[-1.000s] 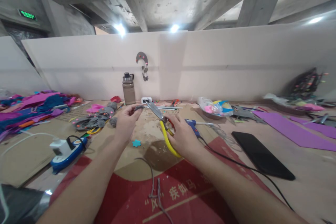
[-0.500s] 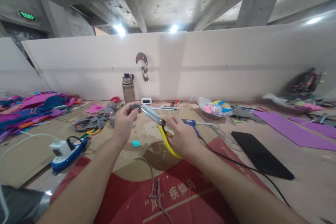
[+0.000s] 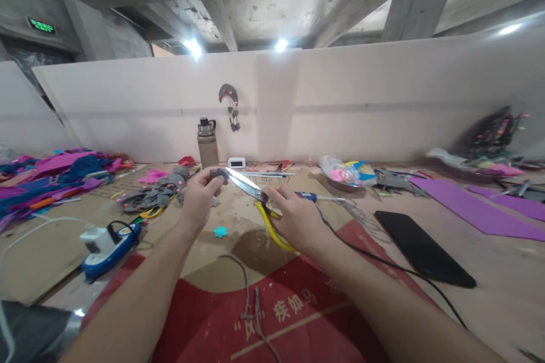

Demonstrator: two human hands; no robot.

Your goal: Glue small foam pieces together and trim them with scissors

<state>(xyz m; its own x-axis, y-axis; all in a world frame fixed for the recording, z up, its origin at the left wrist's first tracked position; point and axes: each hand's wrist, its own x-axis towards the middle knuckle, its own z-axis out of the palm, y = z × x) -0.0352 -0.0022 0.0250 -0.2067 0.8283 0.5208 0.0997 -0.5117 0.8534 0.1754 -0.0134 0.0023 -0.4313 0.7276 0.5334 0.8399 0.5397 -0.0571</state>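
My right hand (image 3: 297, 216) is closed round the yellow handles of a pair of scissors (image 3: 246, 183), whose blades point up and to the left. Between the thumb and fingers of my left hand (image 3: 201, 194) is a small dark grey piece of felt (image 3: 218, 173), and the blade tips lie right by it. Its exact shape is hard to make out. Below the hands, a turquoise flower-shaped piece (image 3: 220, 232) lies on the cardboard. Grey cord (image 3: 247, 289) is strewn across the red printed part nearer me.
A black phone (image 3: 421, 247) and purple sheets (image 3: 472, 204) lie to the right. Behind my right hand is a blue glue gun (image 3: 306, 196) with a black cable. A blue power strip (image 3: 110, 252), grey felt pieces (image 3: 155, 198) and a bottle (image 3: 208, 144) stand left and back.
The scissor blades look turned slightly and catch more light. Both hands keep nearly the same place, still holding the grey piece and the scissors.
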